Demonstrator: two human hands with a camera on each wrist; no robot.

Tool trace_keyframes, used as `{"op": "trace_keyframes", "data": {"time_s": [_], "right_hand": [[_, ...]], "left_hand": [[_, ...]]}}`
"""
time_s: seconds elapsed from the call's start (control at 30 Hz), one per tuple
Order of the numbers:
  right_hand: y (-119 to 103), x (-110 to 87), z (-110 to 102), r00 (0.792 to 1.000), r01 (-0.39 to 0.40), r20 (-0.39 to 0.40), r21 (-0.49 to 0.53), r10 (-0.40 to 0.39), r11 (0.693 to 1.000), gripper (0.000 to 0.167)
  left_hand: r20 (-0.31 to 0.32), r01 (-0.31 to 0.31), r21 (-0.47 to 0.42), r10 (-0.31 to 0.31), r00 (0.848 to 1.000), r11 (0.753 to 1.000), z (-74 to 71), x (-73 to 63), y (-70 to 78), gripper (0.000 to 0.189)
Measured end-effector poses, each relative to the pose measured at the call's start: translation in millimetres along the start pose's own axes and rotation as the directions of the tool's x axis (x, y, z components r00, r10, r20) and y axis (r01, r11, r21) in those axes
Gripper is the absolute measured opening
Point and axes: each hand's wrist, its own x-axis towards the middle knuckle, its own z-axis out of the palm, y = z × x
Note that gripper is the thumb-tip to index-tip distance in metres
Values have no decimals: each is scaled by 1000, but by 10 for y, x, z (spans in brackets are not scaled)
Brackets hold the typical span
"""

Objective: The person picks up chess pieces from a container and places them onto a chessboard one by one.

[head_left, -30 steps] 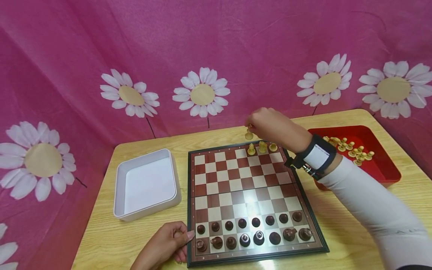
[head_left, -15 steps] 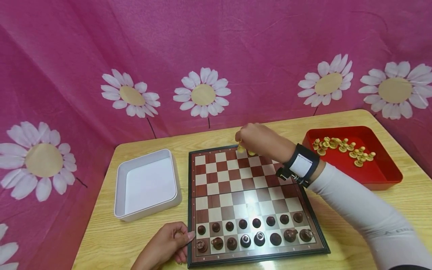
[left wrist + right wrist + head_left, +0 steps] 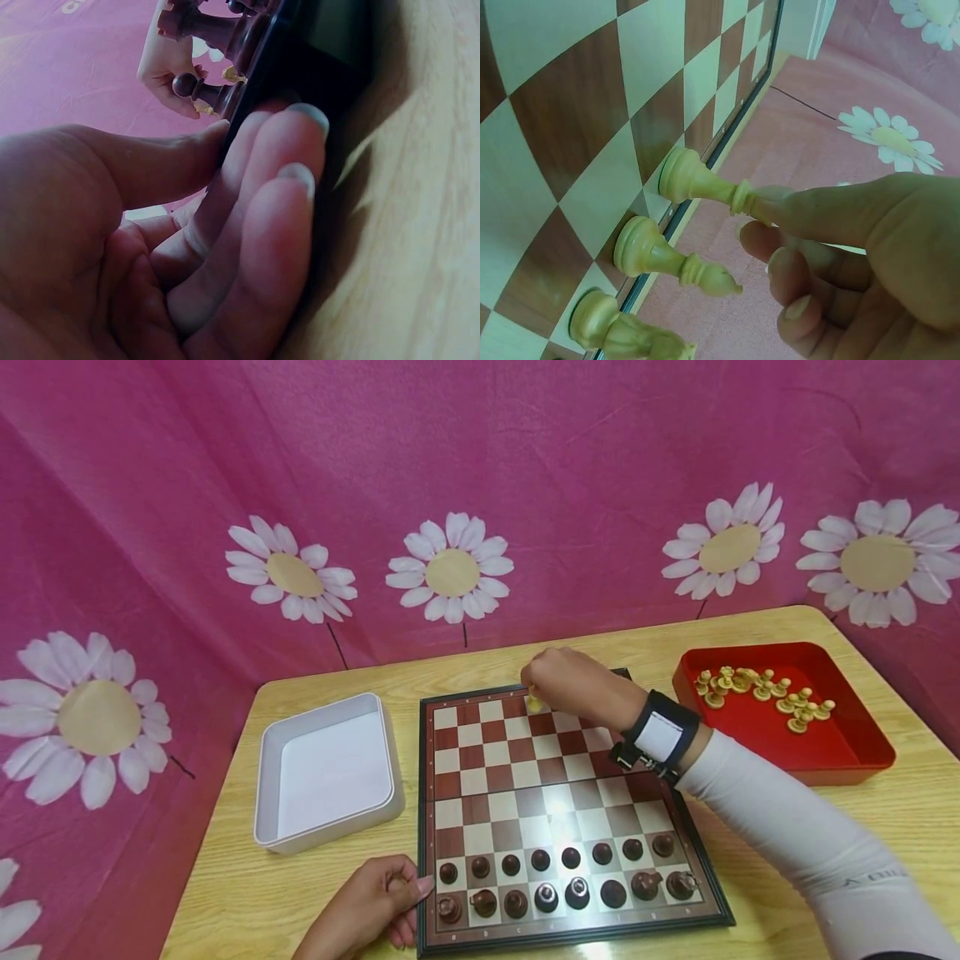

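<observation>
A light chess piece (image 3: pixel 705 182) stands with its base at a far-row square of the chessboard (image 3: pixel 517 777). My right hand (image 3: pixel 573 685) pinches it near the top between thumb and fingers, which hide its head. Beside it in the right wrist view stand a light bishop (image 3: pixel 656 251) and a light knight (image 3: pixel 626 334); my hand covers them in the head view. My left hand (image 3: pixel 375 893) grips the board's near left edge, thumb on the rim, fingers curled against the side. Close to it are a dark rook (image 3: pixel 448 908) and a dark pawn (image 3: pixel 447 872).
Dark pieces fill the two near rows. At the right, a red tray (image 3: pixel 840 747) holds several light pieces (image 3: pixel 761 685). A white tray (image 3: pixel 330 777) sits left of the board on the wooden table (image 3: pixel 225 885). A pink flowered cloth (image 3: pixel 525 468) hangs behind.
My right hand has moved slightly left and down, bringing the light piece from above the far edge onto the far row. My left hand keeps its place at the board.
</observation>
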Motion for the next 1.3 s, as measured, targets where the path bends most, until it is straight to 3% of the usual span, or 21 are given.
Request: {"op": "trace_keyframes", "data": {"time_s": [0.77,1.3], "right_hand": [[11,11,-5,1000,-22,8,28,22,999,18],[7,15,0,999,-10,34,21,9,1000,17]], "left_hand": [[-9,26,-9,-26,1000,1000,-4,6,-4,30],[-9,2,5,-1,1000,1000,3,-9,7,29]]}}
